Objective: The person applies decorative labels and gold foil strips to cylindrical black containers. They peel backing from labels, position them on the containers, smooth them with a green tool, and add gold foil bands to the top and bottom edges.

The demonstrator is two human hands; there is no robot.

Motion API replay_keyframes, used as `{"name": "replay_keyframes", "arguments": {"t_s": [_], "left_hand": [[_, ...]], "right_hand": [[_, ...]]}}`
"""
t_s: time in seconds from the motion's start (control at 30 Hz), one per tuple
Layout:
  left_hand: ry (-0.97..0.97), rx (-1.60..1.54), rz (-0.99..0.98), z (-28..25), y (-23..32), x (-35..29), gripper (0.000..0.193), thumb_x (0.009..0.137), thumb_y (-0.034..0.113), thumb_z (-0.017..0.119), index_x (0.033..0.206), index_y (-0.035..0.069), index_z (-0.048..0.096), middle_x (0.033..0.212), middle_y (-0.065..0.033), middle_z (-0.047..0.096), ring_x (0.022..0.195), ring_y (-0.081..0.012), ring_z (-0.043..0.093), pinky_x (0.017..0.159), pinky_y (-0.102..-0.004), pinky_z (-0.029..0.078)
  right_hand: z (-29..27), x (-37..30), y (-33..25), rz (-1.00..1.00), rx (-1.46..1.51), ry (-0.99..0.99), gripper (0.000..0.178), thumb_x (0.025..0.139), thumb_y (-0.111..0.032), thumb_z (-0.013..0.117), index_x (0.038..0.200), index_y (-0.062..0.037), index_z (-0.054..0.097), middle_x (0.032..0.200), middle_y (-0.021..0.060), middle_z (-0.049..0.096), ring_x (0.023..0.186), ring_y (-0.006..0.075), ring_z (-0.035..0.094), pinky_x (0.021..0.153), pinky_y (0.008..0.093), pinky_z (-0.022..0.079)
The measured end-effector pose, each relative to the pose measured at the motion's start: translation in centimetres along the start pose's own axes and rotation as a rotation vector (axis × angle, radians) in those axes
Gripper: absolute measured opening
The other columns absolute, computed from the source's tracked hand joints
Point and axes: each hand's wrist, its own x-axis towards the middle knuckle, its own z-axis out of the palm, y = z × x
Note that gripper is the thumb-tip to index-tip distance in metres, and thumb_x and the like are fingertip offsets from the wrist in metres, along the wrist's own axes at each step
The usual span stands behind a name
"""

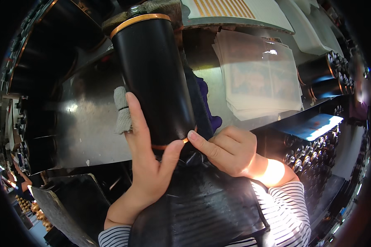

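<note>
A black cylinder (pixel 154 78) lies lengthwise in front of me, tilted to the upper left, with a copper-coloured band around each end. My left hand (pixel 146 164) holds its near left side, the fingers along the wall and the thumb at the near rim. At that rim my right hand (pixel 228 150) has its fingers curled and one fingertip on the copper-coloured band (pixel 185 140). The two hands' tips nearly meet there. A grey knitted cloth roll (pixel 122 109) with a dark tie sits by my left fingers. Whatever lies under the right fingers is hidden.
A stack of translucent sheets (pixel 259 78) lies to the right on the metal table (pixel 90 111). Beyond it is a white sheet with copper-coloured strips (pixel 218 8). More black cylinders (pixel 317 74) stand right and left. A purple cloth (pixel 208 103) lies beside the cylinder.
</note>
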Motion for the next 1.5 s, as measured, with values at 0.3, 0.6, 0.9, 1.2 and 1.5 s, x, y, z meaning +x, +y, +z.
{"name": "replay_keyframes", "arguments": {"t_s": [0.3, 0.6, 0.9, 1.2, 1.5], "left_hand": [[-0.015, 0.254, 0.117, -0.2, -0.5, 0.1, 0.090, 0.088, 0.013, 0.063, 0.150, 0.000, 0.000, 0.150, -0.0276, 0.016, 0.132, -0.0367, 0.028, 0.108, -0.0368, 0.030], [0.017, 0.376, 0.212, -3.3, -1.1, 0.4, 0.107, 0.065, 0.016, 0.084, 0.148, -0.001, 0.018, 0.153, -0.0213, 0.022, 0.140, -0.0331, 0.027, 0.113, -0.0404, 0.024], [0.090, 0.353, 0.217, -0.6, -3.8, 0.9, 0.089, 0.079, -0.002, 0.062, 0.151, 0.001, 0.009, 0.146, -0.0260, 0.031, 0.119, -0.0373, 0.047, 0.101, -0.0402, 0.039], [0.091, 0.690, 0.219, -0.3, -0.9, 0.9, 0.105, 0.076, 0.026, 0.077, 0.149, -0.003, 0.008, 0.145, -0.0275, 0.030, 0.131, -0.0458, 0.032, 0.111, -0.0533, 0.020], [0.102, 0.481, 0.266, -1.5, -4.7, 1.1, 0.122, 0.063, 0.031, 0.086, 0.150, -0.001, 0.006, 0.128, -0.0198, 0.052, 0.112, -0.0379, 0.053, 0.098, -0.0413, 0.038]], "right_hand": [[-0.8, 0.9, -0.2, 0.347, 0.304, 0.013, 0.034, 0.072, -0.002, 0.067, 0.104, -0.0079, 0.071, 0.062, -0.0016, 0.048, 0.053, 0.0123, 0.043, 0.048, 0.0241, 0.040], [-3.3, 0.4, 2.8, 1.141, 0.891, 0.285, 0.024, 0.092, -0.011, 0.058, 0.115, -0.0019, 0.057, 0.100, 0.0052, 0.063, 0.084, 0.0112, 0.061, 0.074, 0.0233, 0.050], [-0.3, 1.5, -1.9, 0.943, 0.781, 0.161, 0.026, 0.082, -0.005, 0.068, 0.107, -0.0007, 0.061, 0.096, 0.0060, 0.065, 0.088, 0.0095, 0.062, 0.075, 0.0232, 0.049], [-1.8, 2.2, -2.9, 0.707, 0.821, 0.097, 0.028, 0.083, 0.001, 0.066, 0.109, 0.0024, 0.057, 0.102, 0.0085, 0.065, 0.093, 0.0106, 0.061, 0.082, 0.0241, 0.048], [0.3, 0.3, 0.3, 1.034, 0.912, 0.123, 0.024, 0.085, -0.003, 0.066, 0.107, 0.0004, 0.058, 0.095, 0.0061, 0.064, 0.088, 0.0082, 0.060, 0.077, 0.0234, 0.048]]}}
